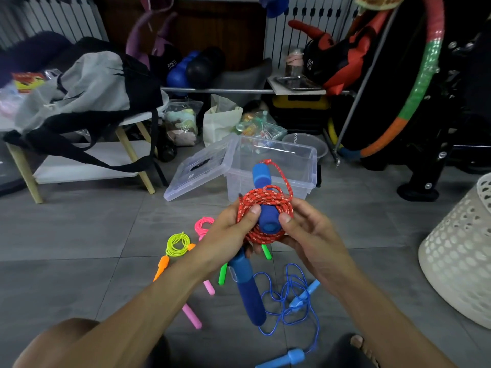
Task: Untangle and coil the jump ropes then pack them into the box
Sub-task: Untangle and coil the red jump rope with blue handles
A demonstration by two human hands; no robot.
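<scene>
My left hand (228,232) and my right hand (305,229) both hold a red braided jump rope (265,200), coiled around its blue foam handles (261,173), above the floor. One blue handle (251,296) hangs down below my left hand. A clear plastic box (305,166) stands open just beyond, its lid (199,171) leaning against its left side. On the floor lie a coiled yellow rope with orange handles (178,243), a pink rope (203,225) with pink handles, green handles (223,273) and a loose tangled blue rope (289,298).
A white perforated basket (462,251) stands at the right. A low white table (79,144) with a grey bag (87,88) is at the left. Plastic bags, a bowl and sports gear crowd the back behind the box. My foot (358,343) is at the bottom right.
</scene>
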